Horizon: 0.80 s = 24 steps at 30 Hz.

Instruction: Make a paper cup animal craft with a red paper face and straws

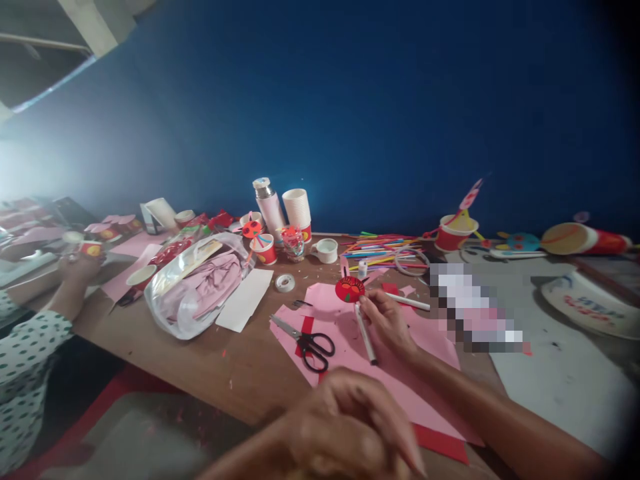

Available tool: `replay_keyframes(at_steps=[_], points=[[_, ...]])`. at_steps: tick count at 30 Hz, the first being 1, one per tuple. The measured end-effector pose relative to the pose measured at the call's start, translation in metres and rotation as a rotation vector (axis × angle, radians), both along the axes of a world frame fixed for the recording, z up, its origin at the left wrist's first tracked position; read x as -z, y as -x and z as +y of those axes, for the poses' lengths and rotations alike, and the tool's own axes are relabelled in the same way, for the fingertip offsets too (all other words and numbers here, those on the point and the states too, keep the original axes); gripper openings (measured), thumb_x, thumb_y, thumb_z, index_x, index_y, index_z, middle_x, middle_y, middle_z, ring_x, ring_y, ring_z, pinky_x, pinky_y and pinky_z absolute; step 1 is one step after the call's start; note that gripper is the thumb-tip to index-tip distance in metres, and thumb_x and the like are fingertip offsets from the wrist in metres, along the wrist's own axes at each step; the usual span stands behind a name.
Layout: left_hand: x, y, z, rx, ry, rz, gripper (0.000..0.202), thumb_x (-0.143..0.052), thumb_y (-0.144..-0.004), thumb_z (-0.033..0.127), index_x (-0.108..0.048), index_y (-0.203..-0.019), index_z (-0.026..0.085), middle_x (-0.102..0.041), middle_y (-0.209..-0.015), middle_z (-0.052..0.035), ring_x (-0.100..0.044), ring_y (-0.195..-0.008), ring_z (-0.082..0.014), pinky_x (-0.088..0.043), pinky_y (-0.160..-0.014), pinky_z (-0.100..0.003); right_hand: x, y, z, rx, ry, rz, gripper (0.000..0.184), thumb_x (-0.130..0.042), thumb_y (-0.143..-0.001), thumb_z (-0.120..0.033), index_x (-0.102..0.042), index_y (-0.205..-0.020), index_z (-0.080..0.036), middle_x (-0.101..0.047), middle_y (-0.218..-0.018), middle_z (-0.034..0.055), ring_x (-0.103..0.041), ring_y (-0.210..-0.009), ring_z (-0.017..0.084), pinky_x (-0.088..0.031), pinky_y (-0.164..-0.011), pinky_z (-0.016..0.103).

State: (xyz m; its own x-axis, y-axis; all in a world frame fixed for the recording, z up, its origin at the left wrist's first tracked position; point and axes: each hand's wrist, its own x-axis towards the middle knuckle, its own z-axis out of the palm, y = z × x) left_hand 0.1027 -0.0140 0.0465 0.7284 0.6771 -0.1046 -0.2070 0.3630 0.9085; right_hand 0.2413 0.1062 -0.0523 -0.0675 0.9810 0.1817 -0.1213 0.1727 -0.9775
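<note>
Red paper disc [350, 289] with black lines drawn on it lies just ahead and to the left of the person's right hand [386, 321], and this hand is clearly nearer to it than the left hand [345, 427]. The right hand is closed around a silver pen-like stick [366, 337], and the long axis of this stick runs from under the disc back toward the person, leaning a little to the right. A white marker [409, 302] points out to the right from the same fingers, but I cannot tell if it is held or only touching. The left hand has its fingers curled together above a pink paper sheet [350, 377], and I cannot tell if it holds something. Left of the right hand, black-handled scissors [310, 347] lie on this sheet. Farther ahead of the right hand are colored straws [383, 252]. To its right, a paper plate [593, 303] shows red letters, but they are too blurred to read, and no other writing can be read.
</note>
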Motion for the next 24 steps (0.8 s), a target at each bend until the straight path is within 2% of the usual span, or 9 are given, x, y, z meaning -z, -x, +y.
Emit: replay_keyframes(at_steps=[3,6,8,13,24], points=[[0.016,0.028,0.041,-0.432,-0.069,0.088,0.025,-0.069,-0.067,0.038,-0.066,-0.076,0.015,-0.053,-0.05,0.0004,-0.046,-0.041,-0.0071,-0.031,-0.04,-0.02,-0.003,-0.004,0.006,0.008,-0.04,-0.013,0.018,-0.053,-0.083,-0.036,-0.051,-0.075,-0.019,-0.046,-0.059,-0.0039,-0.041,-0.051,0.01,-0.035,-0.049,0.022],[0.028,0.045,0.074,-0.882,-0.095,0.163,0.014,-0.064,-0.073,0.029,-0.06,-0.072,0.016,-0.049,-0.052,0.0043,-0.042,-0.043,-0.0043,-0.033,-0.045,-0.017,-0.005,-0.004,0.005,-0.004,-0.04,-0.032,0.018,-0.052,-0.083,-0.034,-0.051,-0.075,-0.019,-0.046,-0.059,-0.0038,-0.042,-0.052,0.01,-0.035,-0.049,0.022],[0.034,0.048,0.088,-0.989,-0.123,0.243,0.012,-0.064,-0.071,0.027,-0.059,-0.073,0.016,-0.049,-0.053,0.0052,-0.042,-0.044,-0.004,-0.033,-0.045,-0.017,-0.005,-0.002,0.002,-0.032,-0.031,-0.047,0.018,-0.052,-0.084,-0.034,-0.051,-0.074,-0.018,-0.047,-0.059,-0.0036,-0.042,-0.051,0.009,-0.035,-0.049,0.022],[0.045,0.04,0.097,-0.853,-0.108,0.365,0.021,-0.064,-0.071,0.032,-0.06,-0.082,0.016,-0.052,-0.057,0.0043,-0.044,-0.045,-0.0056,-0.036,-0.045,-0.019,-0.001,0.0,0.001,-0.076,-0.006,-0.072,0.022,-0.051,-0.084,-0.035,-0.05,-0.071,-0.018,-0.046,-0.057,-0.0036,-0.041,-0.05,0.009,-0.035,-0.048,0.022],[0.053,0.035,0.1,-0.744,-0.069,0.312,0.02,-0.065,-0.072,0.033,-0.057,-0.078,0.015,-0.052,-0.056,0.0036,-0.044,-0.047,-0.0064,-0.038,-0.047,-0.019,-0.002,0.0,0.002,-0.088,0.021,-0.116,0.023,-0.05,-0.084,-0.037,-0.049,-0.07,-0.019,-0.045,-0.057,-0.0041,-0.041,-0.05,0.009,-0.035,-0.05,0.022]])
